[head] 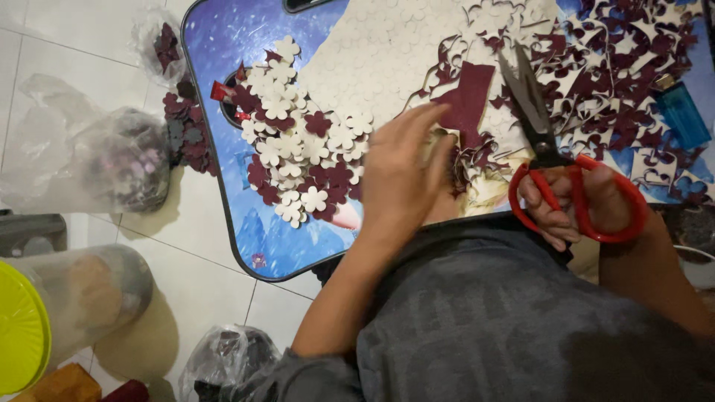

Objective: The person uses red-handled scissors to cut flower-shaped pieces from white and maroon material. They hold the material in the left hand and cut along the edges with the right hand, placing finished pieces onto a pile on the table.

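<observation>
A: Two hands in frame. Right hand point(588, 201) is clamped through the red loops of the scissors point(555, 160), fingers curled tight round the handles. Blades closed, long axis running from the handles toward 11 o'clock, tips up.

B: And the left hand point(402, 175)?

A: Flat, fingers together and extended toward 1 o'clock, fingertips resting on the tabletop point(223, 45) litter. Holds nothing that I can see. Palm side is hidden, so a small piece under it can't be ruled out.

B: Where's the maroon piece?

A: Maroon rectangle piece point(468, 97) lies just beyond the left fingertips, at 1 o'clock from that hand. From the scissor tips it sits at 9 o'clock, just beside them. Long axis roughly 12-to-6, slightly tilted. Left hand is the nearer one; whether the fingertips actually touch it I can't tell.

B: Surroundings?

A: Pile of flower cutouts point(298, 141), cream and maroon mixed, at 9 o'clock of the left hand. Heap of maroon offcuts point(625, 67) at 12 o'clock of the right hand. Blue lighter point(684, 113) at 2 o'clock of it, near the tabletop edge. Clear plastic bags point(119, 156) on the floor, well apart, at 9 o'clock.
</observation>
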### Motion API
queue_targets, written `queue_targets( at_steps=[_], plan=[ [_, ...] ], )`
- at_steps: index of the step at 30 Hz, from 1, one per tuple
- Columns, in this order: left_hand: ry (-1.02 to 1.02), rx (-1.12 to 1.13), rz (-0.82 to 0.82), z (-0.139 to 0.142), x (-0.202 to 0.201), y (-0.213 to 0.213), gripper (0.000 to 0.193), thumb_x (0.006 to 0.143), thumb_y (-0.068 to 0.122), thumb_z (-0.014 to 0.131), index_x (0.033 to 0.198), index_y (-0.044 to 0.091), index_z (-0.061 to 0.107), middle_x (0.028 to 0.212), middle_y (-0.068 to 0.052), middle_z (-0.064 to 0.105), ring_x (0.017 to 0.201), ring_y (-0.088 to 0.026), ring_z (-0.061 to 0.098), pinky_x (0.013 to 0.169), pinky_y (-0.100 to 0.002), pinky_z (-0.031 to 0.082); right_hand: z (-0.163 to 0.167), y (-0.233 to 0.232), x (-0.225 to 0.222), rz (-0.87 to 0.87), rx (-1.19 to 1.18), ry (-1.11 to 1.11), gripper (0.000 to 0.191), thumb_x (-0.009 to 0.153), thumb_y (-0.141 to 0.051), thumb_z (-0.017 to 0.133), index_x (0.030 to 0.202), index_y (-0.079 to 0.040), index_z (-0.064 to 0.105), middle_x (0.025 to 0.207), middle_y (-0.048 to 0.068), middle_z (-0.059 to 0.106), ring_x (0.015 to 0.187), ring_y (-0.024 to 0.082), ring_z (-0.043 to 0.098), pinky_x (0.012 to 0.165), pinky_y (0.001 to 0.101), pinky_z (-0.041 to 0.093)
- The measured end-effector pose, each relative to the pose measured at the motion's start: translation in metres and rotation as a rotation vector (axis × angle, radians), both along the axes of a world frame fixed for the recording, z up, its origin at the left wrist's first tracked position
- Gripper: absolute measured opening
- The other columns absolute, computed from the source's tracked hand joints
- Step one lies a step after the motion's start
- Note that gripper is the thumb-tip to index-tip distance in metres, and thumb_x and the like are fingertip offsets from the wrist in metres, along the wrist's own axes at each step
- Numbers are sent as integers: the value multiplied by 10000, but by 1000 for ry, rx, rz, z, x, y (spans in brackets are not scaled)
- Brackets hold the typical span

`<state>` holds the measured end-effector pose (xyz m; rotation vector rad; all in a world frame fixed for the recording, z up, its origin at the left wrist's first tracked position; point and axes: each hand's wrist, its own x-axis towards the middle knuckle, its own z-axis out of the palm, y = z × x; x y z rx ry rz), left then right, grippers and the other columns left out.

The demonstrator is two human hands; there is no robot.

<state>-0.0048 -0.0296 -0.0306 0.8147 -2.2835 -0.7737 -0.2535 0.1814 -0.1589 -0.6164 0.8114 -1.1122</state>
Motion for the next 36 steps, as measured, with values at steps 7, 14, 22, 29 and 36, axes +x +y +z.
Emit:
queue_targets(
  at_steps=[7, 14, 22, 29, 36],
  plan=[
    [-160, -259, -71, -17, -44, 19, 561, 826, 288, 768, 1290, 11, 619, 1293, -178, 662, 1153, -327, 647, 1032, -449, 524, 2, -6, -10, 126, 51, -148, 991, 700, -901, 618, 1025, 34, 570, 591, 80, 561, 436, 198, 619, 434, 383, 585],
    [-77, -91, -119, -15, -32, 15, 405, 955, 166, 695, 1319, 9, 615, 1310, -210, 666, 1171, -363, 665, 987, -411, 552, 3, 7, -9, 47, 75, 42, 1020, 708, -955, 508, 976, 27, 570, 561, 17, 499, 376, 141, 541, 384, 347, 572],
    [395, 131, 13, 14, -7, 1, 213, 1078, 64, 671, 1291, 63, 676, 1197, -75, 748, 1059, -152, 740, 886, -307, 613, 61, -9, 32, 9, 187, 125, 1010, 717, -880, 600, 1181, 15, 555, 709, 44, 545, 562, 177, 557, 554, 355, 509],
    [975, 1055, -15, 23, -21, -3, 530, 1043, 21, 647, 1533, -21, 448, 1205, -152, 716, 1082, -157, 697, 938, -287, 612, 143, -8, 75, -74, 211, 497, 1060, 690, -888, 591, 1265, 2, 549, 761, 41, 543, 692, 151, 489, 600, 301, 430],
    [918, 1086, -133, 27, -16, 16, 626, 975, -72, 687, 1537, -26, 415, 1213, -163, 701, 1102, -178, 718, 963, -291, 624, 139, -17, 75, -3, 97, 570, 1106, 677, -922, 569, 1285, -2, 494, 866, 54, 548, 697, 149, 509, 603, 303, 493]
  ],
)
